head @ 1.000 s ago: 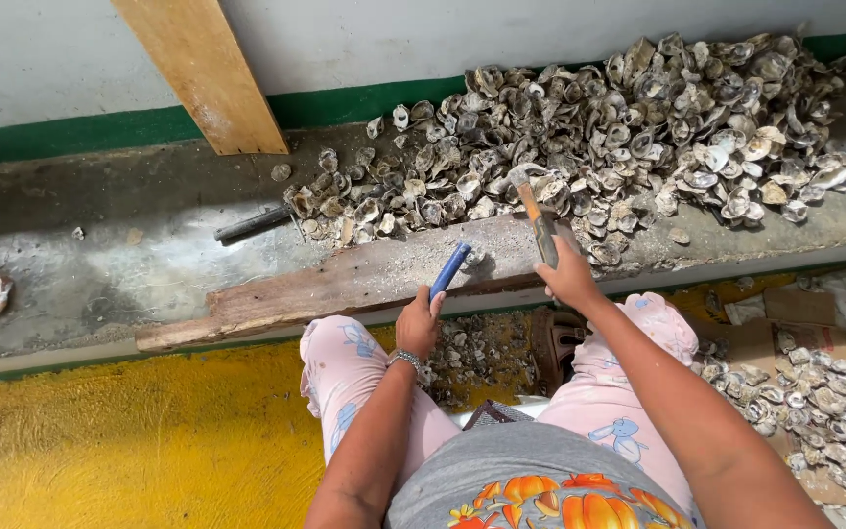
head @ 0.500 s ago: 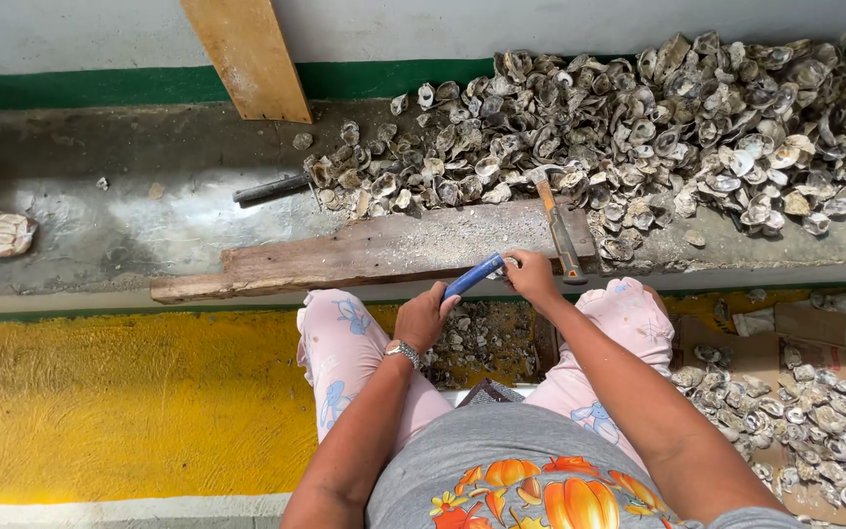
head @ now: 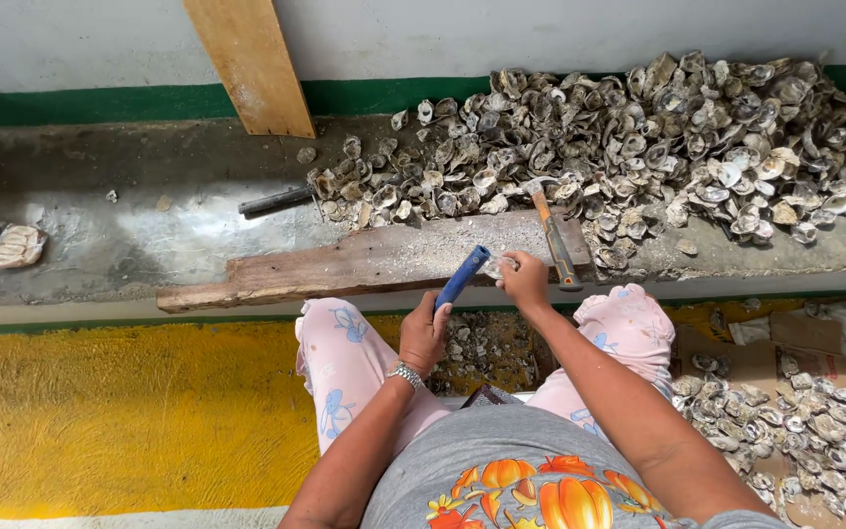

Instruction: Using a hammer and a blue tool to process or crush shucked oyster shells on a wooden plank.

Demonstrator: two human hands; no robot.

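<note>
Obs.: you sit facing a concrete worktop with a worn wooden board laid along its front edge. Your left hand has a closed grip on the blue handle of a shucking knife, blade end angled up toward the right. Your right hand is closed around a single oyster, held just over the board's near edge; the tool tip meets the shell, though the exact contact point is too small to tell.

Note: a hammer with an orange and black handle lies on the board just beside your right hand. The unopened pile of oysters sits behind it, well apart from the discarded shells on the floor at your right.

Technique, as judgement:
- Rest the shell on the board rather than holding it in the air; it appears only partly supported.
- Keep the right fingers behind the blade line.
- Work the tip into the seam, then twist; do not push hard.
- Keep the left wrist low, so a slip runs onto wood.
</note>
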